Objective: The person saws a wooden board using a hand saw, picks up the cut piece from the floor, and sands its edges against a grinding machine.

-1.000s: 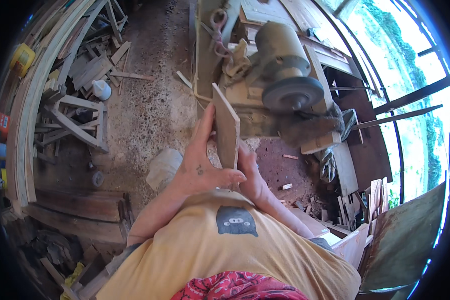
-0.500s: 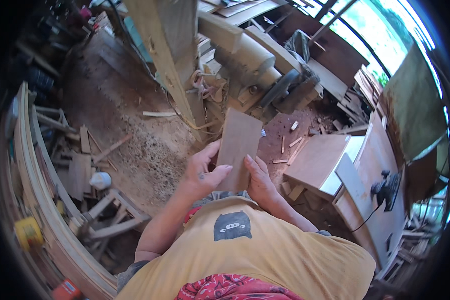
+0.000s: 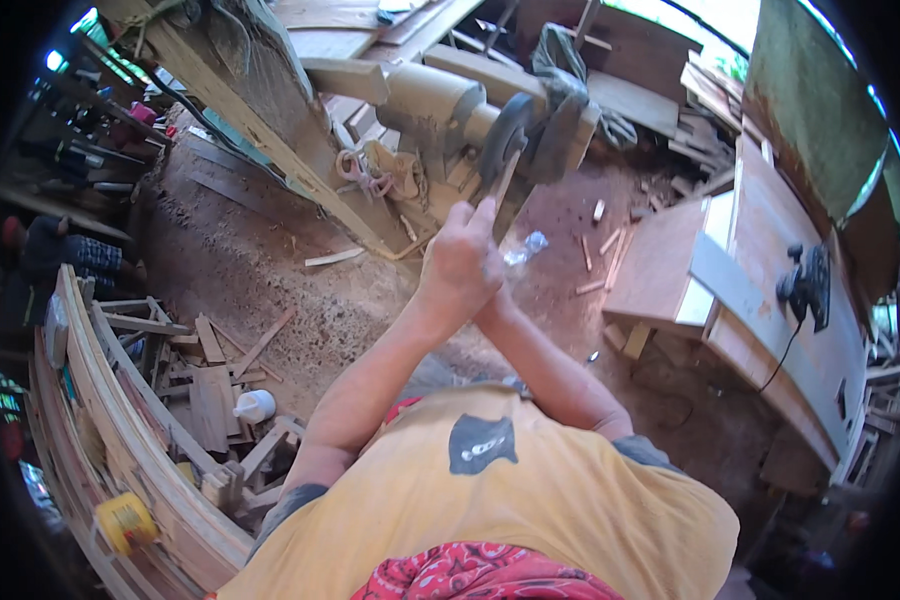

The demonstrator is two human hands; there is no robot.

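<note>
My left hand (image 3: 460, 255) is closed round a flat wooden board (image 3: 508, 178) in front of me. The board is turned nearly edge-on, with only its narrow end showing beyond my fingers. That end lies at the dark round wheel (image 3: 507, 135) of a dusty motor (image 3: 430, 100); whether the two touch I cannot tell. My right hand (image 3: 492, 303) is tucked behind the left one at the same place, and its fingers are hidden.
A wooden post (image 3: 260, 115) stands left of the motor. On the right, a black power sander (image 3: 805, 285) with a cord rests on a panelled bench (image 3: 660, 270). Curved laminated strips (image 3: 140, 430), wood scraps (image 3: 210, 400) and a white bottle (image 3: 255, 405) lie left. A person (image 3: 55, 250) is far left.
The board has gone from lying face-up between both hands to nearly edge-on at the wheel. Both hands have moved forward and come together. The view has shifted.
</note>
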